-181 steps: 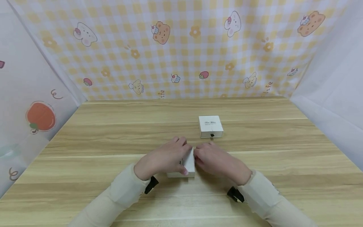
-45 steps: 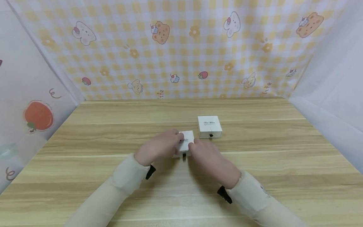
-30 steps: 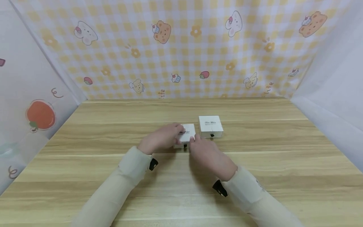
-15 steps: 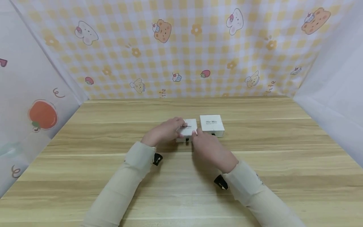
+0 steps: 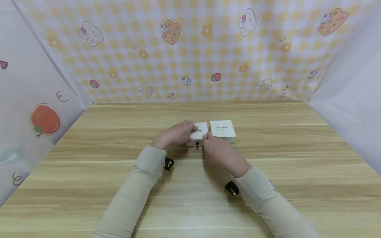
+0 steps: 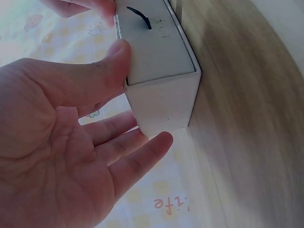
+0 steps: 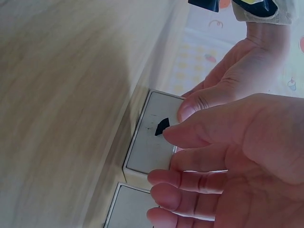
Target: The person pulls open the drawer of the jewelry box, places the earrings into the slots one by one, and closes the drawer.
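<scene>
A small white drawer gift box (image 5: pixel 202 127) with dark script on its lid lies flat on the table, with a black pull tab on its near face. My left hand (image 5: pixel 174 135) holds it at its left side; in the left wrist view the thumb (image 6: pixel 121 59) lies along the lid edge of the box (image 6: pixel 161 102). At the near right corner, my right hand (image 5: pixel 221 150) grips the same box, its thumb close to the black tab (image 7: pixel 163 126). A matching white box (image 5: pixel 222 128) stands just to the right, a narrow gap between them.
The wooden table (image 5: pixel 119 185) stretches out around both boxes. A yellow checked cloth (image 5: pixel 193 56) hangs behind its far edge. White cloth walls (image 5: pixel 18 132) stand at the left and right sides.
Both hands have slid the held box away from the person, from the near middle of the table up beside the other box. That second box has stayed in place.
</scene>
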Demonstrator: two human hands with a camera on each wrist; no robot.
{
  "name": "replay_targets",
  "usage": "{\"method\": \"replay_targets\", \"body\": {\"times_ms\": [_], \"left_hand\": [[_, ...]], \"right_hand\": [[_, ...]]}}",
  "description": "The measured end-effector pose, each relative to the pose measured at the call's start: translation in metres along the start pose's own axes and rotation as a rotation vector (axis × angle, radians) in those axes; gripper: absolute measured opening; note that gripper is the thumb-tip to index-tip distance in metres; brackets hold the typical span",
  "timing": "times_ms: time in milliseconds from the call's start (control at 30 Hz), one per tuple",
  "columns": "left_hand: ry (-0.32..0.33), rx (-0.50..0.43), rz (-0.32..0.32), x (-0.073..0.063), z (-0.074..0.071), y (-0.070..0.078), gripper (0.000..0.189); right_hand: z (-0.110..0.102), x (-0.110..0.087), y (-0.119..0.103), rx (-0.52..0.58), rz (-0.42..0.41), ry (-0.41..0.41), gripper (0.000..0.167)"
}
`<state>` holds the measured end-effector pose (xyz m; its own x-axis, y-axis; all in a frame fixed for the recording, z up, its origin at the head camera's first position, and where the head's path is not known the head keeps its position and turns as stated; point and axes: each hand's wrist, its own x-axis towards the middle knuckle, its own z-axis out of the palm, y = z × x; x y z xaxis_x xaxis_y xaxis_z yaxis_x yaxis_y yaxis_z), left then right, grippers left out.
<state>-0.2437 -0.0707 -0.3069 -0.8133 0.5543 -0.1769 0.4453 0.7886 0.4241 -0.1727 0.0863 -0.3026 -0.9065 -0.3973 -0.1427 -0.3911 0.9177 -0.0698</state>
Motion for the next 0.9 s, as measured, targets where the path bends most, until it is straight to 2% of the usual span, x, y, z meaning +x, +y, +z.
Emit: {"method": "replay_targets", "body": {"times_ms": [900], "left_hand": [[0.009, -0.027, 0.029, 0.007, 0.001, -0.002, 0.041]], "right_hand": [[0.008, 0.003, 0.012, 0.027, -0.016, 0.057, 0.051]]}}
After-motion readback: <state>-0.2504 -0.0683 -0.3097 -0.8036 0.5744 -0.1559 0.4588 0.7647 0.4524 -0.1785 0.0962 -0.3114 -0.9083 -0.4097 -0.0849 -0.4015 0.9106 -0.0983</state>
